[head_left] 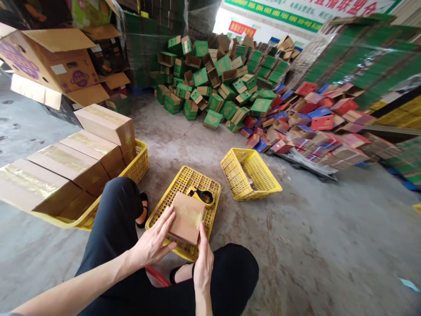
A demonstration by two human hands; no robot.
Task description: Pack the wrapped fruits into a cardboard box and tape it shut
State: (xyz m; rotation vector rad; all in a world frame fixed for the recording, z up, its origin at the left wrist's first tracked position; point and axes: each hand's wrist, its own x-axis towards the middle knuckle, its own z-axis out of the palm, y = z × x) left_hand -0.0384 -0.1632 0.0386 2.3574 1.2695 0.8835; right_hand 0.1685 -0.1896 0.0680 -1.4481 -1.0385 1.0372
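A small brown cardboard box (187, 218) with shiny tape across its top is between my two hands, above an upturned yellow plastic crate (184, 175). My left hand (154, 240) presses along the box's left side, fingers stretched over the edge and thumb lower down. On the opposite side, my right hand (204, 259) grips the right edge with its fingers upward. Just behind the box, a yellow and black tape dispenser (205, 196) lies on the crate. Whether the box rests fully on the crate cannot be made out.
At the left, a long yellow crate (142, 162) holds several taped cartons (66, 160). Another yellow crate (251, 175) stands on the floor ahead. Heaps of green boxes (213, 103) and red and blue boxes (322, 123) lie farther back. Large open cartons (62, 66) are stacked at upper left.
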